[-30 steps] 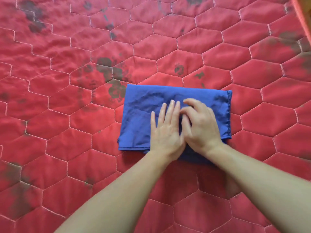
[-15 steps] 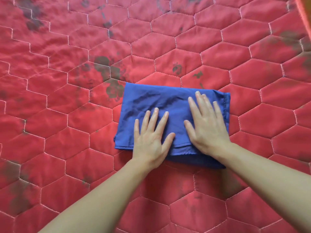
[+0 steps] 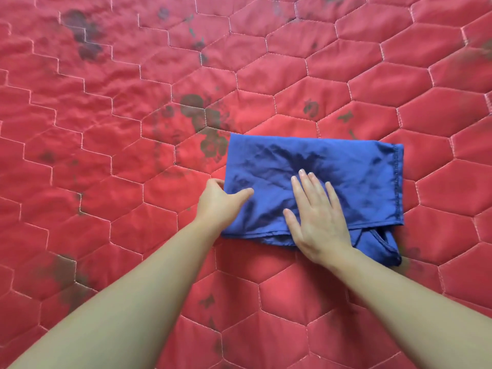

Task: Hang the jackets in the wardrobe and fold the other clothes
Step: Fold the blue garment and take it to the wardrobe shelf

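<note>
**Folding the blue garment on the red quilt**

We see a folded blue garment (image 3: 332, 171) lying flat on a red quilted bedcover (image 3: 106, 129) stitched in hexagons with dark flower prints. Our right hand (image 3: 319, 219) lies on it with fingers (image 3: 306, 182) straight and spread, pressing the cloth; the stitched hem runs well beyond those fingertips, to their right. Our left hand (image 3: 218, 203) grips the garment's left edge, thumb on top and fingers (image 3: 213, 183) curled against the edge.

Even daylight, perhaps softened edges
</note>
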Available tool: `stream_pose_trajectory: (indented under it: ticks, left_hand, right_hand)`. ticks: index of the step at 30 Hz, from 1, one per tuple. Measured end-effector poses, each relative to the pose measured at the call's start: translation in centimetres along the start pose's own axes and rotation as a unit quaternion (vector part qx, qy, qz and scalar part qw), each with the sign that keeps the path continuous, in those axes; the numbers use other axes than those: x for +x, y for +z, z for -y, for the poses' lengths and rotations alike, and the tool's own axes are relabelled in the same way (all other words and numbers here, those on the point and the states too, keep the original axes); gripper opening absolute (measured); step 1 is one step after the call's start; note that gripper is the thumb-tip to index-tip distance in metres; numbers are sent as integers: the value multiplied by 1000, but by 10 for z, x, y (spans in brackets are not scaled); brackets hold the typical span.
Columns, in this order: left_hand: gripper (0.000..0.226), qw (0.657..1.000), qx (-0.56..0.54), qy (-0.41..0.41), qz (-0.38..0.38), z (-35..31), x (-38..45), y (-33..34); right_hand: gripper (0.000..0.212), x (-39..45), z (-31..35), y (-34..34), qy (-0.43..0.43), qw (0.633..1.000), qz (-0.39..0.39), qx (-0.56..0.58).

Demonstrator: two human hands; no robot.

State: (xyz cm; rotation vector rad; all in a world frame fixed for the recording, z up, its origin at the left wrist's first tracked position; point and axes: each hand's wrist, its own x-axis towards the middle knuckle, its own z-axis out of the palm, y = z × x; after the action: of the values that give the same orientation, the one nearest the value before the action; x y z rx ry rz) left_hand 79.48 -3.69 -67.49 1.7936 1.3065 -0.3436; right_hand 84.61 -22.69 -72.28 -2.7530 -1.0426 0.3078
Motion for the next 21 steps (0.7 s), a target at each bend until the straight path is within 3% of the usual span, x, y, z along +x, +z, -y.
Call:
stream_pose_trajectory:
  ticks: [3,6,8,10,13,15,18,21]
  left_hand:
    - [21,997,-39,-2,65,-3,1,-3]
    - [9,993,-39,9,113,-6,-1,-8]
    - [8,990,-36,8,135,-4,-2,-13]
    - [9,988,-42,5,148,-3,-4,-17]
    - [5,986,-65,10,156,-5,-6,-20]
    - [3,985,-86,28,148,-11,-13,-18]
    - [5,978,-136,64,145,-21,-29,-10]
    - [7,961,-155,118,194,-35,-50,8]
  right_hand:
    - [69,9,15,-21,48,976,-68,201]
    - [64,35,35,-45,123,857,-161,473]
    - [63,56,43,-43,206,767,-191,576]
    - [65,64,46,-29,261,732,-194,599]
    - [64,61,42,-16,250,759,-180,574]
    - [63,57,40,-18,246,737,-190,600]
    - [60,40,36,-27,268,657,-196,677]
    - [54,22,22,-37,285,538,-158,778]
